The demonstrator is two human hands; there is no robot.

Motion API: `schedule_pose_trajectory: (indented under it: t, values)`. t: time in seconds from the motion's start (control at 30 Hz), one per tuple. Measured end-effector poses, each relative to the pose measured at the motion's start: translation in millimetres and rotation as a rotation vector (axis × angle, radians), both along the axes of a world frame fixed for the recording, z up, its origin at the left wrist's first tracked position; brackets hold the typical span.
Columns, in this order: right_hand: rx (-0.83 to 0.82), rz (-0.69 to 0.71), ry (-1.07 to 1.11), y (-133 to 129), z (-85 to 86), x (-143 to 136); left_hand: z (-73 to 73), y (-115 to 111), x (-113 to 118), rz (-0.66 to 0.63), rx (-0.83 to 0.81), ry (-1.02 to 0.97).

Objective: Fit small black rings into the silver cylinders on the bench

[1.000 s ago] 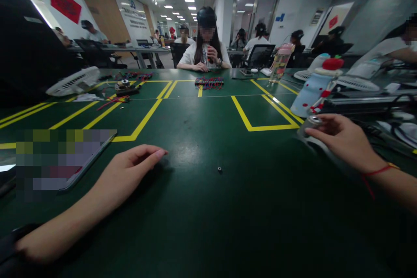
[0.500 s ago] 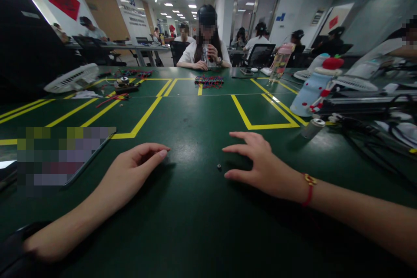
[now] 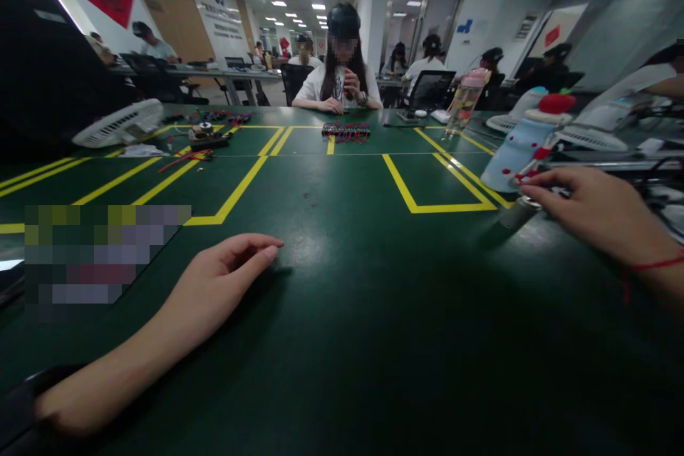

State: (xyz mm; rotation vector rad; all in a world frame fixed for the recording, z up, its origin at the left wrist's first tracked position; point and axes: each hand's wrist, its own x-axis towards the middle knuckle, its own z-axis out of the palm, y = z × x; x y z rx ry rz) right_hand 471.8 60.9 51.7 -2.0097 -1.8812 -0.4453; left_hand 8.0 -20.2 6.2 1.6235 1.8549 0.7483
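Note:
On the dark green table, at the left of centre, rests my left hand (image 3: 221,278), thumb close against its curled fingers, with nothing visible between them. At the right, my right hand (image 3: 593,210) is pinched just over the top of a small metal can (image 3: 517,215). Whatever its fingertips hold is too small or hidden to make out. The can stands slightly tilted in view, partly behind the fingertips.
Behind the can is a light blue bottle (image 3: 505,157) with a red top. Cables and a white fan (image 3: 591,137) lie to its right. A pixelated flat object (image 3: 101,249) is at the left. Across the table sits a person (image 3: 342,78) behind bundled coloured wires (image 3: 346,132).
My right hand has moved right to the can, and its spread fingers have closed. The small metal piece between my hands is gone from the table. My left hand has barely moved.

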Motion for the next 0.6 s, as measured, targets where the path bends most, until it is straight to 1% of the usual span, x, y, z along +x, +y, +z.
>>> schedule_pose_trajectory:
  t: [0.03,0.07,0.1,0.13,0.23,0.33,0.43,0.6]
  values:
    - [-0.087,-0.062,0.021,2.1,-0.7,10.5,1.3,-0.9,0.4,0.001,-0.004,0.001]
    - [-0.167,-0.095,0.049,3.3,-1.2,17.6,2.9,-1.9,0.9,0.002,-0.010,0.003]
    - [-0.228,-0.105,0.075,3.9,-1.4,21.5,4.6,-2.8,1.6,0.003,-0.018,0.003]
    - [-0.253,-0.109,0.096,3.9,-1.4,22.8,6.3,-3.6,2.3,0.002,-0.028,0.000]
    - [-0.204,-0.110,0.091,2.9,-0.5,19.5,8.6,-4.3,3.6,0.023,-0.046,0.000]
    - [-0.162,-0.106,0.089,2.5,-0.9,16.8,7.2,-3.5,3.1,0.023,-0.024,0.017]
    - [-0.183,-0.102,0.121,2.4,-1.6,17.2,6.5,-3.1,3.3,0.015,-0.015,0.026]
    - [-0.222,-0.135,0.214,1.1,0.0,16.9,10.4,-4.6,6.5,0.026,-0.020,0.020]
